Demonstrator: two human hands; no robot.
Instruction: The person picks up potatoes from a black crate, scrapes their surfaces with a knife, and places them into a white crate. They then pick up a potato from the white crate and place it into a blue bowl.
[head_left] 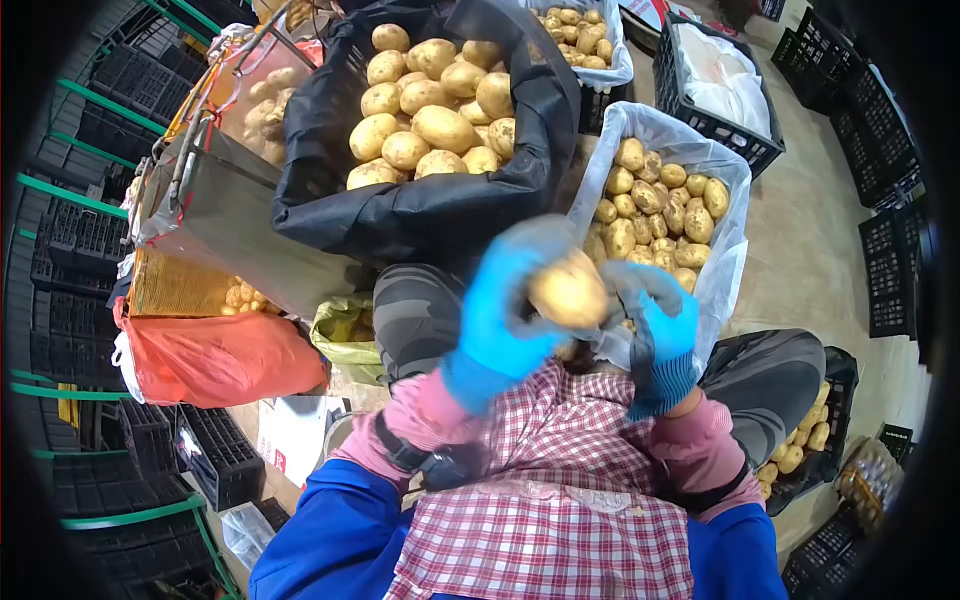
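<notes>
Blue gloves with dark fingers cover both hands. My left hand (505, 310) is wrapped round a large yellow potato (570, 291), slightly blurred, in front of my lap. Just right of the potato, my right hand (657, 318) has its fingers bent; they are blurred, and whether they touch anything is unclear. Beyond my left hand stands a crate lined with black cloth (400, 222), holding large potatoes (443, 127). A crate with a pale plastic liner (737, 222), full of smaller potatoes (660, 205), is beyond my right hand.
A red bag (225, 360) and a green bag (347, 335) lie at the left. Another lined crate of potatoes (575, 35) and a crate with white plastic (715, 80) stand at the back. More potatoes (800, 445) are in a black crate beside my right knee.
</notes>
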